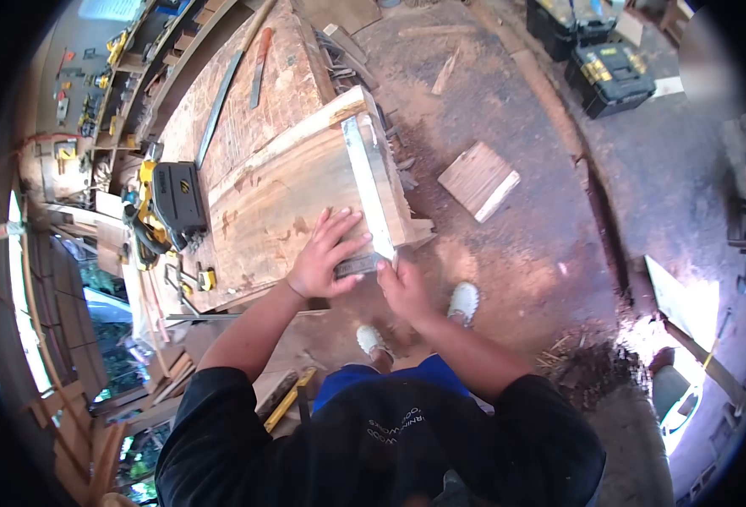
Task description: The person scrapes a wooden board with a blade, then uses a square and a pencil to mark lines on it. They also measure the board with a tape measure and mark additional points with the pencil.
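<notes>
A wide wooden slab (280, 203) lies on the workbench. Across its right end runs a metal square (363, 173), its long bright blade over the wood and its darker stock (356, 267) along the slab's near edge. My left hand (329, 253) rests on the slab with its fingers spread, the fingertips near the blade and the thumb by the stock. My right hand (401, 286) is closed at the near corner of the square, thumb and fingers around it. Whether a small marking tool is also in that hand is hidden.
A yellow and black power tool (170, 207) stands at the bench's left. Two saws (261, 68) lie farther back on the bench (212, 110). On the floor are a cut board (478, 180) and black toolboxes (609, 76). Crowded shelves stand at the upper left.
</notes>
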Action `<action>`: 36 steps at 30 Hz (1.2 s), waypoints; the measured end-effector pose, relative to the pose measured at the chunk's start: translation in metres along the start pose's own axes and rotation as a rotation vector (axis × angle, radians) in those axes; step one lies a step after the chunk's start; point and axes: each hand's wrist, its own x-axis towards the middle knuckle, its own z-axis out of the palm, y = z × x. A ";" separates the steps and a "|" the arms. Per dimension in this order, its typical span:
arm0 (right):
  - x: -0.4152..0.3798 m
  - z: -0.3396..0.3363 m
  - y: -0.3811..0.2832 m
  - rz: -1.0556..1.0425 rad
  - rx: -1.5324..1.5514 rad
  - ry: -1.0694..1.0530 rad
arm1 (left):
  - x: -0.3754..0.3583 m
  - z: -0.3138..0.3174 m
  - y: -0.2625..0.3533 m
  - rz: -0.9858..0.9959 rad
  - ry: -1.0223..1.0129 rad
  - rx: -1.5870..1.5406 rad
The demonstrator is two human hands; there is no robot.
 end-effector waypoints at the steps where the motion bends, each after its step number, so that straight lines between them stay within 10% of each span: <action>1: -0.001 0.002 0.002 0.034 0.090 0.030 | -0.002 0.000 0.001 0.005 0.003 -0.007; 36: -0.004 0.017 -0.005 0.045 0.151 0.174 | -0.015 0.008 -0.009 0.108 0.127 -0.028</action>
